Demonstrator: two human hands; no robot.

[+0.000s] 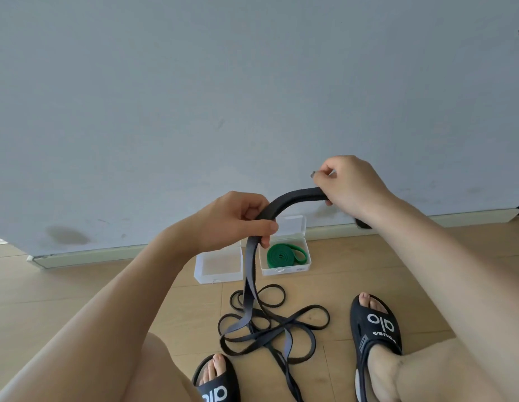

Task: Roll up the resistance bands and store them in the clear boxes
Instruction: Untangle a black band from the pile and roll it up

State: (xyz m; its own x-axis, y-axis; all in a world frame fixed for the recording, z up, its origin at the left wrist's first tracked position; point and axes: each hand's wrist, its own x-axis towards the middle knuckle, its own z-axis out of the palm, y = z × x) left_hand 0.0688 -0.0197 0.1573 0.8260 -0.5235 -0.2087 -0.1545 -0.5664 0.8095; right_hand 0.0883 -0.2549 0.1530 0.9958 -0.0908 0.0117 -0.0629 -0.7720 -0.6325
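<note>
A black resistance band (293, 197) arches between my two hands. My left hand (235, 219) pinches it where it drops toward the floor, and my right hand (351, 184) grips its upper end. The rest of the band hangs down and lies in tangled loops (275, 323) on the wood floor between my feet. Two clear boxes stand by the wall: the left box (219, 268) holds nothing that I can see, and the right box (286, 256), its lid up, holds a rolled green band (281, 255).
A grey wall with a pale skirting board (107, 253) runs just behind the boxes. My feet in black slides (374, 329) flank the tangled band. Wood floor extends to the left and right.
</note>
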